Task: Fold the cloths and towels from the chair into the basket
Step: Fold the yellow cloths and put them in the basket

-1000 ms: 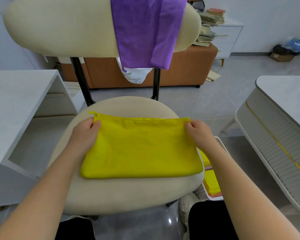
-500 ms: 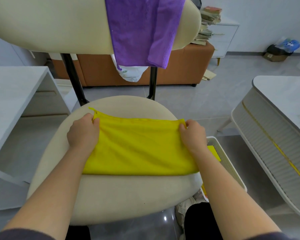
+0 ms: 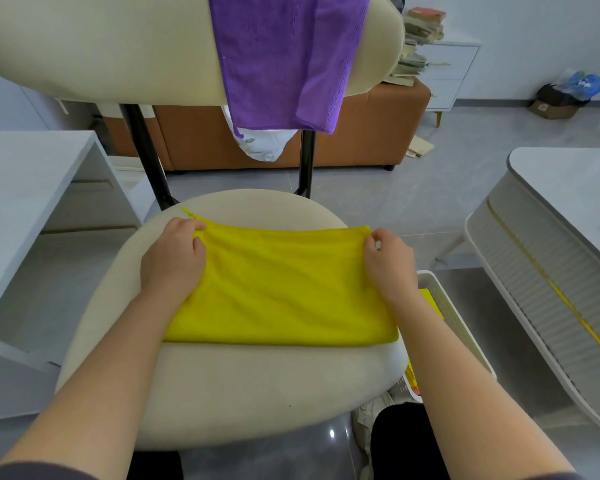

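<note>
On chair seat (image 3: 257, 393), head view: yellow cloth (image 3: 281, 289) lies flat, apparently folded once, fold edge toward person. Left hand (image 3: 174, 261) pinches far-left corner; right hand (image 3: 390, 265) pinches far-right corner, fingers curled on hem. Purple towel (image 3: 284, 57) hangs unfolded over backrest (image 3: 101, 46). White basket (image 3: 461, 327) just right of seat, yellow fabric (image 3: 430, 299) inside. Judgement: cloth light, limp, grippy; best hold is both corners together, or edge sags.

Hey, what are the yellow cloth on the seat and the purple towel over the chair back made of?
The yellow cloth: thin, smooth fabric, possibly microfibre, matte; it lies flat with soft shallow wrinkles. The purple towel: thicker, probably microfibre terry; fuzzy, finely ribbed surface, hanging in loose folds.
</note>
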